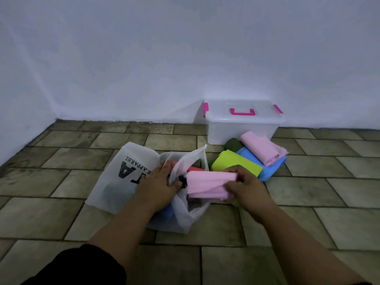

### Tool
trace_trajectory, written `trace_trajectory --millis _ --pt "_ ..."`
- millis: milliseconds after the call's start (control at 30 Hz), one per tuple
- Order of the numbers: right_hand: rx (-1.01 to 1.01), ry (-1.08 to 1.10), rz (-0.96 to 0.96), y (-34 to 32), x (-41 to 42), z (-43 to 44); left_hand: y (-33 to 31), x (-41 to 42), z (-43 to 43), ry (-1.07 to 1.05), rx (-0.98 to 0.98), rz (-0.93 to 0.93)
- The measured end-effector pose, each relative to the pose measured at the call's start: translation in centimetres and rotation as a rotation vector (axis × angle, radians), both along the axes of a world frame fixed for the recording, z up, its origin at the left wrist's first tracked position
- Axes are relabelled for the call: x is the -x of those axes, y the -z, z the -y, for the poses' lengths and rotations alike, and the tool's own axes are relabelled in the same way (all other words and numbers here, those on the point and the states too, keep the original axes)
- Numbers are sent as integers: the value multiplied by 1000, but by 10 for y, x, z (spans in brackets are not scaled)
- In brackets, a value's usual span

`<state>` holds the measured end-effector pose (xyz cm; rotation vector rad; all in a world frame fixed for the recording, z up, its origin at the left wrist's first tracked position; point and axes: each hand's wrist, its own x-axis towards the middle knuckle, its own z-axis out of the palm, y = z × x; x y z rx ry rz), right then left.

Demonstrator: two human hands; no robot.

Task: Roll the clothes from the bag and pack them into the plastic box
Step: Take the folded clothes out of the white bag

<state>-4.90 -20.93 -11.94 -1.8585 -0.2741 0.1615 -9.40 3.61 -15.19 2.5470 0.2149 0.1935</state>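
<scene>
The pink garment [205,185], at the mouth of the bag [111,182], is pinched by the right hand [244,188] with curled fingers, while the bag is pressed down by the left hand [158,186] with straight fingers. The garment should be drawn fully clear, then rolled tightly

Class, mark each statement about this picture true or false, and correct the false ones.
1. The plastic box has its lid on. True.
2. The lime green garment lies inside the box. False: it lies on the floor in front of the box, among other clothes.
3. The right hand grips a pink garment. True.
4. The left hand holds the box's handle. False: it touches the white bag, far from the box.
</scene>
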Motion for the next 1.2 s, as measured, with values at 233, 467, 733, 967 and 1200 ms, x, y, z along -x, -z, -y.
trace_trajectory --millis 233,467,733,967,1200 --pt "-72 636 54 9 16 106 5 -14 3 -35 -86 -58" --pt "740 391 174 29 35 99 0 -23 22 -67 -116 -71" --pt "487 31 467 -29 15 30 -13 -28 25 3 -134 -19" --pt "893 -316 560 -3 -33 -64 -3 -13 19 10 -40 44" --pt "940 -242 642 4 -43 -68 4 -18 16 -47 -79 39"
